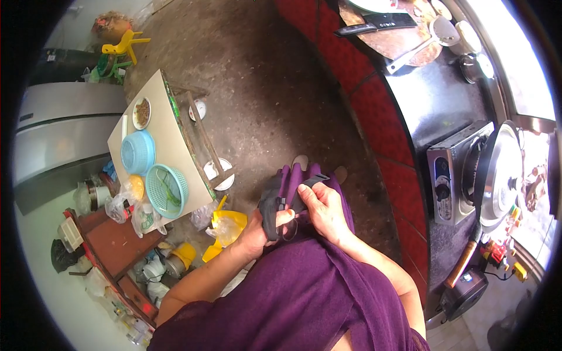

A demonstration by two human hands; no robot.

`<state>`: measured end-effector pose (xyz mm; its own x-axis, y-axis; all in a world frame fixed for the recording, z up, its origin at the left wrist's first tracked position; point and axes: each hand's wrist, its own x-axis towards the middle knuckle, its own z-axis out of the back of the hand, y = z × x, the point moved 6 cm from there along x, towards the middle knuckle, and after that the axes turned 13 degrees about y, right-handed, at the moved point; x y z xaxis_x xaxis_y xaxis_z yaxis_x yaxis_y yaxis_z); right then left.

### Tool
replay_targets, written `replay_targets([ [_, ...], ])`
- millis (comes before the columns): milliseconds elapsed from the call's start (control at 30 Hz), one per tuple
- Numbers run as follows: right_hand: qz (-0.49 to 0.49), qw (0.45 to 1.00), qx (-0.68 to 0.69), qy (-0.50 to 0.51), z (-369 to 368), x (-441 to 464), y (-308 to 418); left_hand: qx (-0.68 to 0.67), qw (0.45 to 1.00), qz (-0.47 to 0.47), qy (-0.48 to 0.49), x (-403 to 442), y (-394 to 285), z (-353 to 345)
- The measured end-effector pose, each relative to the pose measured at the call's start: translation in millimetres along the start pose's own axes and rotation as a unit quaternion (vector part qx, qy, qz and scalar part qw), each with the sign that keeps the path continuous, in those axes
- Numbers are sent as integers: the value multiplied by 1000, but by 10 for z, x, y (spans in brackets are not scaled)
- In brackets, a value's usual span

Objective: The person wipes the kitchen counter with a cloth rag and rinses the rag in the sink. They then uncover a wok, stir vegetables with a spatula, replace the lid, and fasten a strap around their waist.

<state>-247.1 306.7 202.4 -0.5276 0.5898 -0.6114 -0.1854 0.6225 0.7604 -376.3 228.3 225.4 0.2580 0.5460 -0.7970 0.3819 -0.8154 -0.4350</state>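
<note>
Both of my hands are together in front of the purple clothing [293, 281], low in the middle of the head view. My left hand [254, 232] is closed round a dark grey strap [269, 213] with a small black buckle. Close on its right, my right hand [322, 207] pinches another part of the dark strap between thumb and fingers. A thin dark loop hangs between the two hands. The tips of two shoes [300, 161] show just beyond them on the floor.
At left a table [167, 111] bears a plate of food, a blue basket [138, 151] and a green basket [167, 190]. The right counter [404, 96] holds a cleaver [392, 21], a stove [448, 175] and a lidded wok [500, 175]. A yellow dustpan [229, 225] lies on the floor.
</note>
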Motion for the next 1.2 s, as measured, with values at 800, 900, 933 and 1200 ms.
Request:
replay_targets([
  [800, 188, 950, -248, -19, -237, 228, 285, -127, 991, 19, 36, -134, 126, 118],
  [900, 95, 976, -192, 44, -248, 257, 230, -174, 983, 22, 55, -157, 160, 109],
  [933, 11, 988, -130, 82, -266, 248, 162, -190, 980, 20, 54, -156, 186, 125],
  [1200, 44, 956, -146, 249, -49, -188, 26, -174, 985, 19, 14, -151, 275, 308],
])
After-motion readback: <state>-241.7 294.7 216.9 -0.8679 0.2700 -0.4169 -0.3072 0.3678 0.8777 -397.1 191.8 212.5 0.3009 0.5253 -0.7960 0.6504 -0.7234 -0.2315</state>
